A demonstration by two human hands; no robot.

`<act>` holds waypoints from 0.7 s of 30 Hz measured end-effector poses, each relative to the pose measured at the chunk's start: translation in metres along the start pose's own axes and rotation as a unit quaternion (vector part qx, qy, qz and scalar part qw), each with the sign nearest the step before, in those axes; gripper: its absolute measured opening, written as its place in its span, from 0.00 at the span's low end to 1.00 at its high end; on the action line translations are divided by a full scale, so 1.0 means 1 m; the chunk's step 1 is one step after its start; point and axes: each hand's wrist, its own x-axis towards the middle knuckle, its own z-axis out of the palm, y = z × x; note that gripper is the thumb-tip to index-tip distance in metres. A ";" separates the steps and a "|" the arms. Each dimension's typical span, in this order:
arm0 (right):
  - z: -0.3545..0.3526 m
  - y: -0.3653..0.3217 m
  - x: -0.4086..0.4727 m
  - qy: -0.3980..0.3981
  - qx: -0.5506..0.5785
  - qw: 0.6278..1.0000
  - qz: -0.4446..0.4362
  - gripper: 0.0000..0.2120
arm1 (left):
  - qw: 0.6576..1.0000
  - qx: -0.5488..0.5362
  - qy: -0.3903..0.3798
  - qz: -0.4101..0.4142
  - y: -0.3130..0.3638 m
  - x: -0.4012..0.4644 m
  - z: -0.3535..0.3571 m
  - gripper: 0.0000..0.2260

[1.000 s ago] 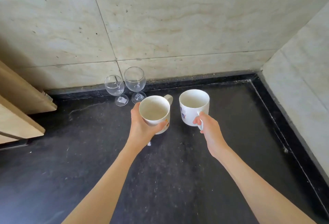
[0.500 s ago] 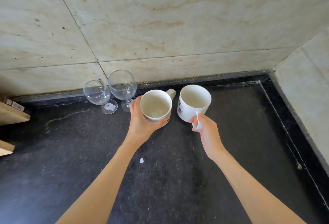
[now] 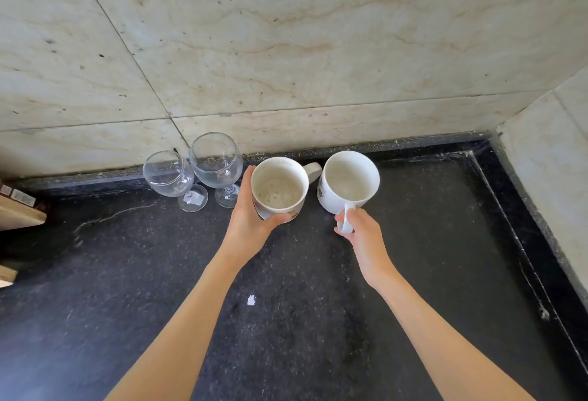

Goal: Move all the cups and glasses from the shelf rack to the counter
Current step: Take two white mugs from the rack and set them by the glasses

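My left hand (image 3: 251, 219) wraps around the body of a white mug (image 3: 280, 187) with a stained inside, its handle pointing away to the right. My right hand (image 3: 361, 235) pinches the handle of a second white mug (image 3: 350, 181) with a printed side. Both mugs are low over the black counter (image 3: 286, 321), near the back wall; whether they touch it I cannot tell. Two empty wine glasses (image 3: 168, 174) (image 3: 216, 162) stand upright on the counter just left of the mugs, against the wall.
Marble wall tiles (image 3: 286, 50) close the back, and a side wall (image 3: 553, 171) closes the right. The wooden shelf rack's edges (image 3: 19, 216) jut in at the far left. A small white scrap (image 3: 251, 299) lies on the counter between my forearms.
Both hands have carried the mugs farther back toward the wall and lower, next to the wine glasses. The view has shifted right, so less of the wooden rack shows.
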 end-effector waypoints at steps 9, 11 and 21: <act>-0.004 -0.016 -0.012 0.027 -0.147 0.989 -0.015 0.15 | 0.997 0.030 0.013 -0.067 0.005 -0.010 0.006 0.32; -0.009 -0.019 -0.023 0.031 -0.163 0.986 -0.031 0.15 | 0.995 0.047 0.002 -0.086 0.008 -0.018 0.004 0.34; -0.032 -0.032 -0.135 -0.052 -0.264 0.940 -0.212 0.23 | 0.970 0.243 0.019 0.006 0.075 -0.137 -0.023 0.32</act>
